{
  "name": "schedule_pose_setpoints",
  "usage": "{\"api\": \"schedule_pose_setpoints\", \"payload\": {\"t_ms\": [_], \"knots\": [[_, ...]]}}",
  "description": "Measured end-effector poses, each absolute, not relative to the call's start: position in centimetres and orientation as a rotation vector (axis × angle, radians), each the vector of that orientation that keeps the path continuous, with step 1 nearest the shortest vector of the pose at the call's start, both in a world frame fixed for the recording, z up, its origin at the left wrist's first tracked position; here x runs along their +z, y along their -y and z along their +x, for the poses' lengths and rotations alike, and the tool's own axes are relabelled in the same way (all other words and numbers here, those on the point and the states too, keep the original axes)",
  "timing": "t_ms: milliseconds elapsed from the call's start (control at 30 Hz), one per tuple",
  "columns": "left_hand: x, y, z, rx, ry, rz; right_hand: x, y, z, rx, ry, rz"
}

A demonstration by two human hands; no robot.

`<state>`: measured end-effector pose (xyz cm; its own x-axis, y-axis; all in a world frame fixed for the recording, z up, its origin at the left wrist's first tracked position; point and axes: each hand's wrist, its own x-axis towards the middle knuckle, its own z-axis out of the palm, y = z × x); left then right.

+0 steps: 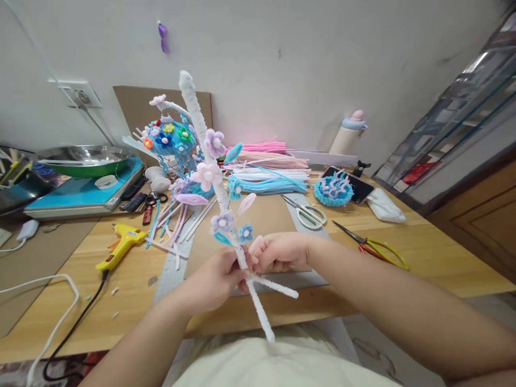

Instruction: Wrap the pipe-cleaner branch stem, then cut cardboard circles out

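A white fuzzy stem (221,196) wound in pipe cleaner leans up and to the left, forking into two prongs at its lower end. Purple, pink and blue pipe-cleaner flowers and leaves run along it, among them a purple flower (215,143) near the top. Just above the fork, my left hand (215,279) is closed around the stem. Against the same spot from the right, my right hand (280,252) pinches a small pale pink petal-like piece (257,244); its fingertips are partly hidden.
A yellow glue gun (123,246) lies at left. White-handled scissors (309,216), yellow-and-red-handled pliers (373,248) and a blue fuzzy piece (334,188) sit at right. Behind are bundles of pipe cleaners (268,183) and a flowered blue ornament (171,142). A cutting mat (171,279) lies below.
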<state>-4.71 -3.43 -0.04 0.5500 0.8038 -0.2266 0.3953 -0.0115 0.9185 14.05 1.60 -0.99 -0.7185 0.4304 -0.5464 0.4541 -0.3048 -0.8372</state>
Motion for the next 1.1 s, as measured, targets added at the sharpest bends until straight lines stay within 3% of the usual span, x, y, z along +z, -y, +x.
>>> {"api": "schedule_pose_setpoints", "payload": {"t_ms": [200, 467, 700, 800, 900, 1100], "knots": [[-1.6, 2.8, -4.6, 0.536, -1.090, 1.615, -1.5, -1.5, 12.7, -2.169, -2.190, 1.160], [-3.2, 2.2, -4.0, 0.691, -1.175, 1.410, -0.7, 0.9, 11.6, -0.787, -2.711, 1.819], [-3.4, 2.0, -3.5, 0.845, -1.356, 1.330, -1.4, 2.0, 12.1, -0.269, -3.016, 1.678], [-3.5, 1.9, -3.7, 0.906, -1.417, 1.390, -1.6, 3.2, 12.0, -0.327, -3.106, 1.631], [-3.7, 2.0, -3.8, 0.960, -1.480, 1.451, -1.8, 4.3, 11.7, -0.592, -3.146, 1.688], [-3.5, 2.3, -3.9, 1.026, -1.496, 1.466, -3.0, 4.8, 11.4, -1.668, -3.011, 1.882]]}}
